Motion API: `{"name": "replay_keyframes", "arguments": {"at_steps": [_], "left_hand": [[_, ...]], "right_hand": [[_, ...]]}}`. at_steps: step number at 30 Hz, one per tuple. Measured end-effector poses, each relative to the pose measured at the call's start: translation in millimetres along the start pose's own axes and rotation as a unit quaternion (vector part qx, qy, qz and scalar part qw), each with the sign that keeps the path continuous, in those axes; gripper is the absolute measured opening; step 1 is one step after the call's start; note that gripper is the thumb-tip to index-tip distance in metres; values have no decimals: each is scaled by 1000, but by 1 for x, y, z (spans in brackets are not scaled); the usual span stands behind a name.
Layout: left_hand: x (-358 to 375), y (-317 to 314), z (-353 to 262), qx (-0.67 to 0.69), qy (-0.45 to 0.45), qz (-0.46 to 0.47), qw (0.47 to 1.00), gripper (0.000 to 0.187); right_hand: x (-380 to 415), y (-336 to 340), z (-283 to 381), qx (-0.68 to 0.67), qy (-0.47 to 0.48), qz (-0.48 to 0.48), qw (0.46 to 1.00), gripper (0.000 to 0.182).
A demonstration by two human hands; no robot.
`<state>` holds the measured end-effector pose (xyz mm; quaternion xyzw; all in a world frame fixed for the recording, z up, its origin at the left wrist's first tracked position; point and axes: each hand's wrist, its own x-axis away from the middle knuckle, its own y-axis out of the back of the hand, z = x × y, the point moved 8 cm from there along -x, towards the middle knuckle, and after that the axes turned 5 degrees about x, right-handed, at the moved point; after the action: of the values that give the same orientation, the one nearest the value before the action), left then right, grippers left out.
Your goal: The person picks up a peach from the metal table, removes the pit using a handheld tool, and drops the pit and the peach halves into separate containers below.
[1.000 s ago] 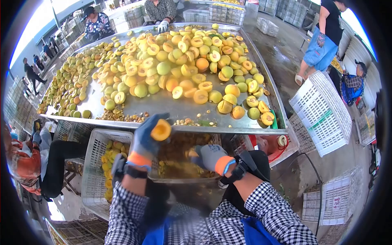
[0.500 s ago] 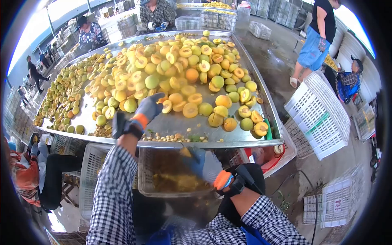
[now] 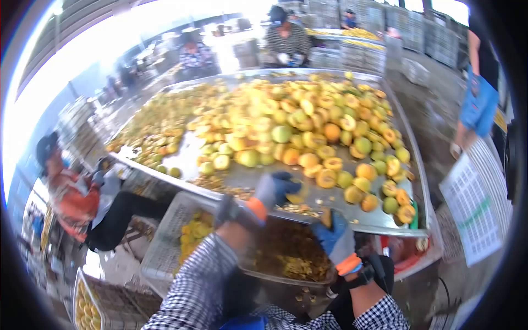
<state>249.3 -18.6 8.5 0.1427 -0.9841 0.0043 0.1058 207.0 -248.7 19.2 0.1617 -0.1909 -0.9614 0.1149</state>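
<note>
A heap of whole and halved yellow peaches (image 3: 308, 124) covers much of the metal table (image 3: 231, 181). My left hand (image 3: 275, 188), in a grey and dark blue glove, is over the near edge with its fingers closed around a blurred yellow peach (image 3: 297, 192). Just to its right, my gloved right hand (image 3: 336, 236) grips a small brownish thing (image 3: 326, 218); its kind is not clear. Loose pits (image 3: 300, 209) lie on the metal between the hands. Below the table edge sits a crate (image 3: 286, 279) with brownish-yellow scraps inside.
A crate of yellow pieces (image 3: 165, 242) stands left of my knees, another (image 3: 91, 300) lower left. One person in orange (image 3: 77, 203) sits at left; others sit across the table. A person in blue shorts (image 3: 477, 107) stands at right near a white crate (image 3: 473, 198).
The view has swung left, so the table appears further right. My left hand, empty over the heap before, now has a peach at the near edge. My right hand has risen to the table edge.
</note>
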Motion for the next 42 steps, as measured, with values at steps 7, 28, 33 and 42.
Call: {"name": "replay_keyframes", "arguments": {"at_steps": [7, 28, 33, 42], "left_hand": [[100, -30, 9, 13, -26, 146, 989, 53], [83, -23, 46, 173, -4, 106, 979, 41], [85, -16, 40, 263, -82, 6, 961, 37], [84, -22, 52, 366, 9, 82, 927, 32]], "right_hand": [[-10, -29, 9, -67, -11, 53, 996, 37], [-8, -43, 18, -69, 13, -26, 997, 38], [-3, -39, 33, -8, 49, -13, 999, 34], [-3, -36, 13, -58, -12, 28, 998, 29]]}}
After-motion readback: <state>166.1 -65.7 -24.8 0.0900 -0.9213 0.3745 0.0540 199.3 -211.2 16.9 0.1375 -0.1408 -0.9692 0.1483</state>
